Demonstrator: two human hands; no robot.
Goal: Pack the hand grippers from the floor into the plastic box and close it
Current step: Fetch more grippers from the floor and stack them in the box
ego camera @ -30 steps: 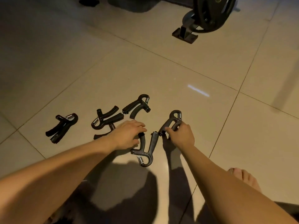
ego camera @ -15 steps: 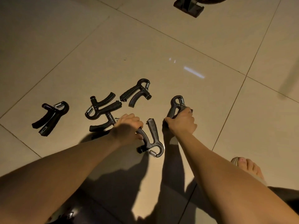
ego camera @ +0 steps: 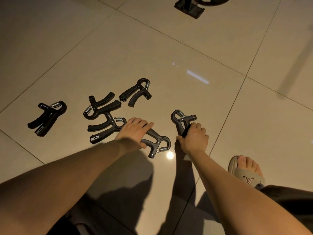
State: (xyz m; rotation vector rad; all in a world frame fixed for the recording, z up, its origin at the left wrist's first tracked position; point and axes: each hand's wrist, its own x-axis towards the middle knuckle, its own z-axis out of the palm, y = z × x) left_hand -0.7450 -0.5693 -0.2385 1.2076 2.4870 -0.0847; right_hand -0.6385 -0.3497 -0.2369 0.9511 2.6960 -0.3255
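6 black hand grippers are spread on the tiled floor in front of the person, who reaches down to them with both bare arms.

The left hand lies over the handles of the near gripper. Its fingers curl across the upper handle and the thumb comes round the lower one, so both handles sit in its hold. That gripper's looped head and steel spring stick out to the right of the hand.

The right hand is wrapped tight round the handles of the right gripper, whose loop and spring point away from the person. I cannot tell whether either of these 2 is off the tile.

The other 4 lie untouched further left:
- The lower gripper is just beside the left hand, its spring close to the knuckles.
- The middle gripper is right behind the lower one, touching or overlapping it, handles pointing right.
- The far gripper lies beyond, a handle end just beside the middle one's.
- The far-left gripper lies well apart from the rest, near a grout line.

A foot in a beige sandal stands to the right of the right arm. The foot of a black stand shows at the far edge. A dark shape under the left arm is too dim to make out.
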